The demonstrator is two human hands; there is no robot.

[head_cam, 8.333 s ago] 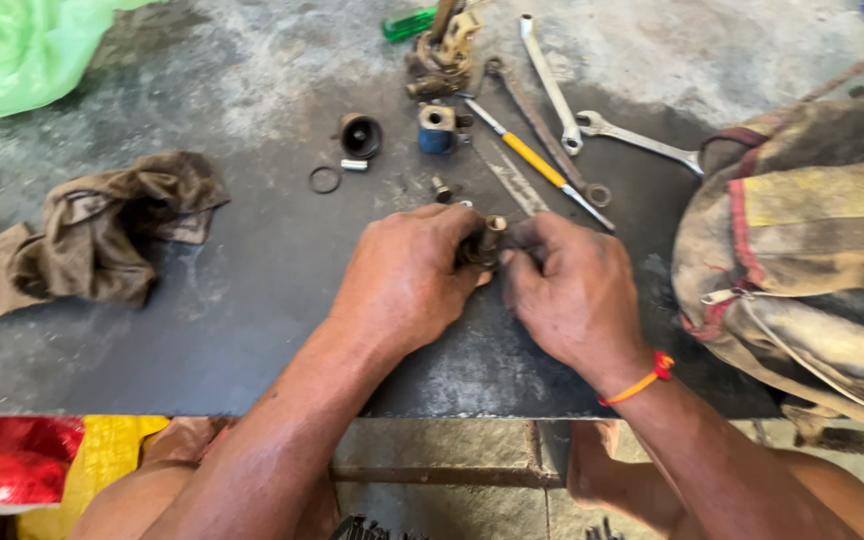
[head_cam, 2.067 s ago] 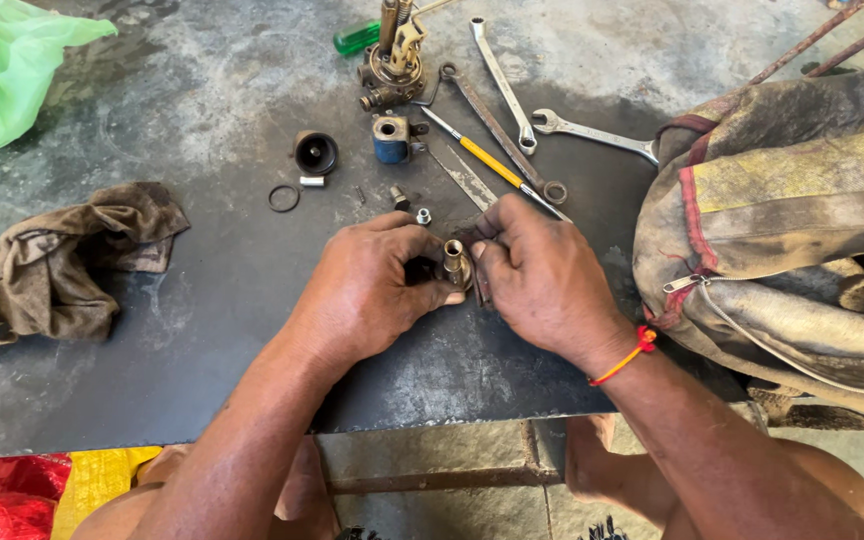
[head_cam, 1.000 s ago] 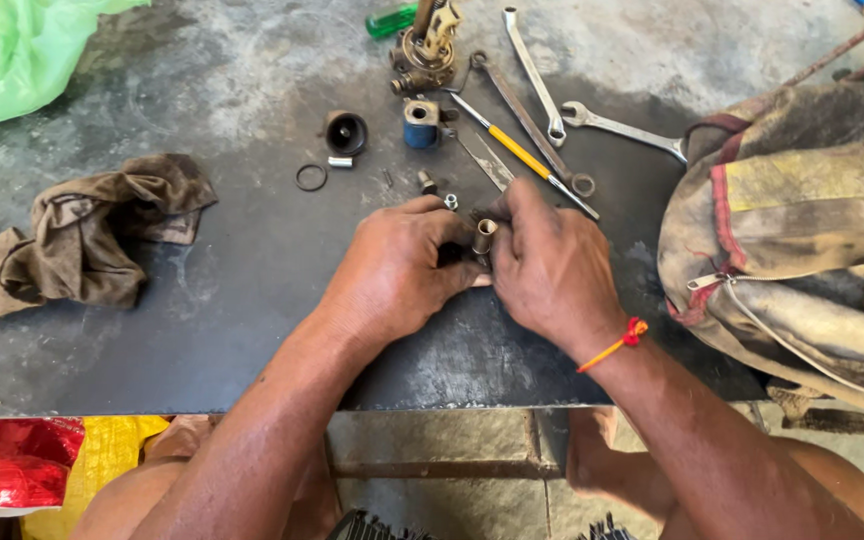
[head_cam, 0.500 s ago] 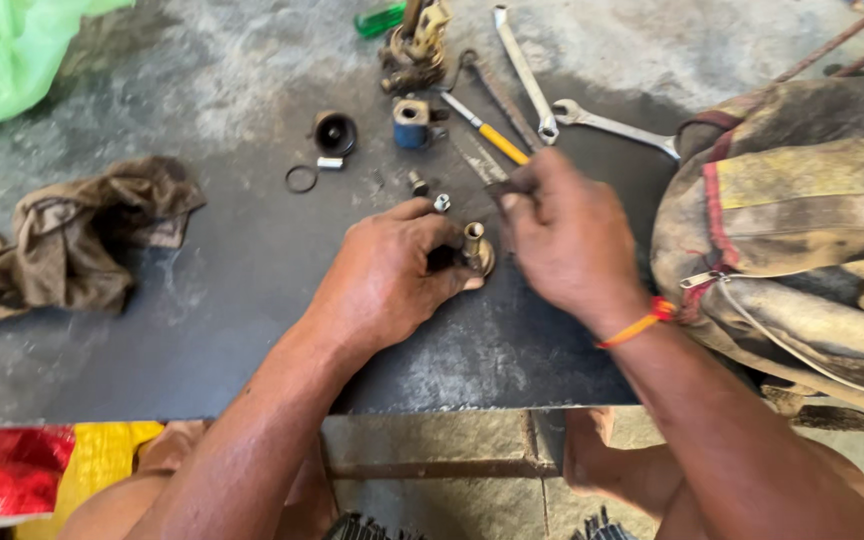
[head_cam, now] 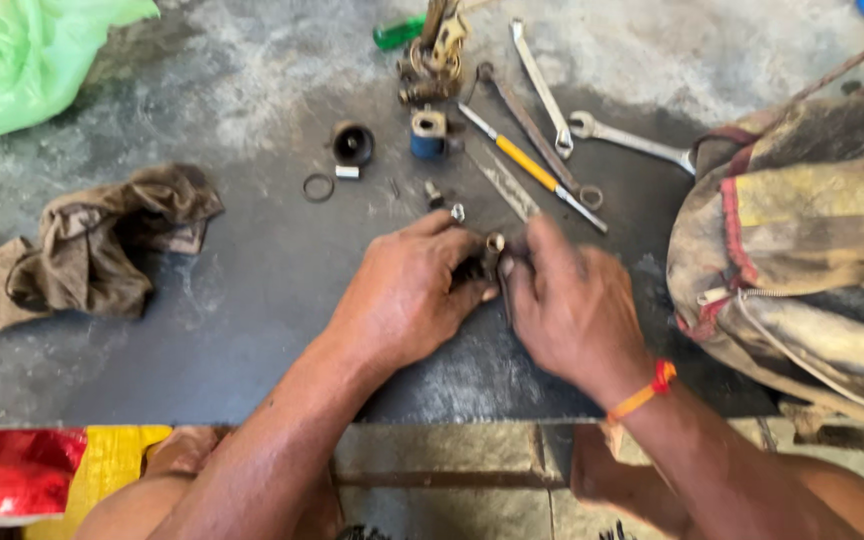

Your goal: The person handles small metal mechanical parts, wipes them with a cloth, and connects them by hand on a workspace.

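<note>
Head view: both hands meet over a small metal fitting (head_cam: 493, 250) at the middle of the dark work slab (head_cam: 252, 330).
Left hand (head_cam: 407, 295) curls closed around the fitting; right hand (head_cam: 567, 305) pinches it from 3 o'clock (motion-blurred). Slab's near edge runs just under the wrists; bare room lies at 8 o'clock. Two spanners (head_cam: 592, 125) at 1 o'clock, one yellow-handled screwdriver (head_cam: 532, 168), one brown rag (head_cam: 92, 250) at 9 o'clock, one worn bag (head_cam: 812, 230) crowding 3 o'clock.

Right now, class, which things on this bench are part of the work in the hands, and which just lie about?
In hand:
left hand
right hand
small metal part, held between both

Lying about:
brown rag
green plastic bag
spanners
yellow-handled screwdriver
black ring
worn bag
</note>
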